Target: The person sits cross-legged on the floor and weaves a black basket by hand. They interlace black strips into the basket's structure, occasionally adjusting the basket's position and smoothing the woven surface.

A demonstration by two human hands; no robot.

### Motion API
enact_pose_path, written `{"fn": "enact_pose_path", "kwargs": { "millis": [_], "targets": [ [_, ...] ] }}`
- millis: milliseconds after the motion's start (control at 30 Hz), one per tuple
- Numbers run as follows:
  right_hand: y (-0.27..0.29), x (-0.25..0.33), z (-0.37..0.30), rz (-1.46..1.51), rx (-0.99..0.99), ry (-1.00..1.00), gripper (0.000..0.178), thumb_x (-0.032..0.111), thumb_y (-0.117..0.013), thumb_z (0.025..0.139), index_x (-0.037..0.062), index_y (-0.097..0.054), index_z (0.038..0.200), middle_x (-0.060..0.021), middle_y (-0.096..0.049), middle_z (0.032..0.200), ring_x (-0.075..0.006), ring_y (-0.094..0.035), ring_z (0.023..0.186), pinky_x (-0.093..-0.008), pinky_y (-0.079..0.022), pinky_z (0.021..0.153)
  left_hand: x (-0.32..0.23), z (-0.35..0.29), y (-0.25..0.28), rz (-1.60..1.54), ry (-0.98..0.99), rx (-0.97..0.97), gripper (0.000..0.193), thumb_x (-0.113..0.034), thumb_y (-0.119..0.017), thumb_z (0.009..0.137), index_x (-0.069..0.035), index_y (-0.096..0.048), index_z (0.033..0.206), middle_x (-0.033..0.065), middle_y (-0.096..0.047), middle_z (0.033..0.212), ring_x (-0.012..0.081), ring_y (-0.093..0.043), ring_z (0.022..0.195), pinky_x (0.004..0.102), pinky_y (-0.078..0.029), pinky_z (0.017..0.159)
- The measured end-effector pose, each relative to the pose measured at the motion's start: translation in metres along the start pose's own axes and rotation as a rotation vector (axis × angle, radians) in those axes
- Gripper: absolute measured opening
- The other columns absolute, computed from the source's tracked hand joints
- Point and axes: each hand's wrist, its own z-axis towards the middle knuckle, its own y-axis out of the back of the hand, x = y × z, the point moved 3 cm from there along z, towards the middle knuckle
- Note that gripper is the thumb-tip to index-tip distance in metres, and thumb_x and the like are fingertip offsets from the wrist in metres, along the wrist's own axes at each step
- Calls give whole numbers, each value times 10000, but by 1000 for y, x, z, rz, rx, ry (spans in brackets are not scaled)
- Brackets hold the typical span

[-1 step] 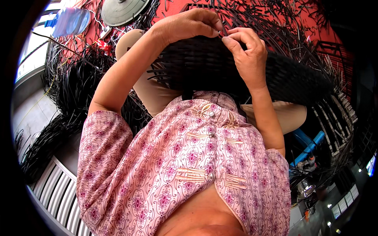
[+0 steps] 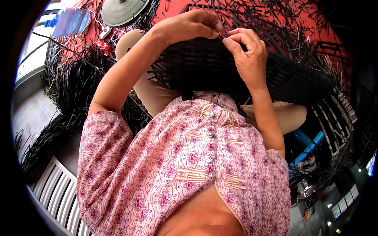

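A large black wickerwork piece [image 2: 204,65] rests across my lap, made of closely woven flat strips with loose ends standing out along its edges. Over its far edge, my left hand [image 2: 191,26] is bent inward with thumb and fingers pinched together. Just to the right, my right hand [image 2: 250,53] has its thumb and forefinger pressed together, the other fingers curled. A thin black strip [image 2: 225,30] shows between the two sets of fingertips, and both hands seem to pinch it. Its gripped part is mostly hidden by the fingers.
Loose black strips [image 2: 75,78] lie heaped at the left, with more scattered over the red floor [image 2: 173,7]. Beyond my knee are a round grey lid [image 2: 123,11] and a clear blue water bottle [image 2: 73,21]. A blue frame [image 2: 311,145] stands at the right.
My right thumb and forefinger have shifted very slightly at the strip. The woven piece and everything else look the same.
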Motion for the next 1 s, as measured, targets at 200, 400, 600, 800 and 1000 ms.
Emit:
{"fn": "enact_pose_path", "kwargs": {
  "millis": [200,400,600,800,1000],
  "targets": [
    [8,9,-5,-13,84,37,133,178,-784,846,90,-686,823,3,-689,936,-219,-650,915,-371,-439,838,-16,-17,-16,367,-180,-73,94,-58,-617,970,-17,-562,1034,20,-584,873,121,-551,839,298,-473,776],
    [4,12,-17,-151,99,178,135,191,-764,876,92,-672,885,-39,-643,1019,-255,-619,942,-399,-470,850,-25,-31,-38,752,-422,-164,204,29,-645,817,-41,-534,973,106,-569,918,344,-571,924,422,-484,812],
    [-1,8,-17,-169,32,223,181,223,-751,907,83,-691,1005,-78,-641,1027,-275,-629,965,-402,-490,860,-24,-42,-28,340,-176,-311,234,32,-639,938,-32,-592,1159,38,-606,981,157,-611,957,309,-506,839],
    [-10,26,-7,-158,29,262,273,234,-747,918,86,-702,1143,-83,-666,1088,-276,-639,991,-400,-482,873,-5,-77,47,-11,-83,-474,254,-143,-627,1023,-2,-635,1234,54,-656,1134,162,-605,1075,312,-471,969],
    [-24,32,-4,-182,73,282,224,201,-766,890,93,-714,1079,-58,-665,1042,-258,-641,969,-396,-479,854,24,-92,88,243,-135,-384,211,-148,-661,1022,-16,-678,1186,5,-692,1045,102,-642,1024,268,-496,945]
  ]
}}
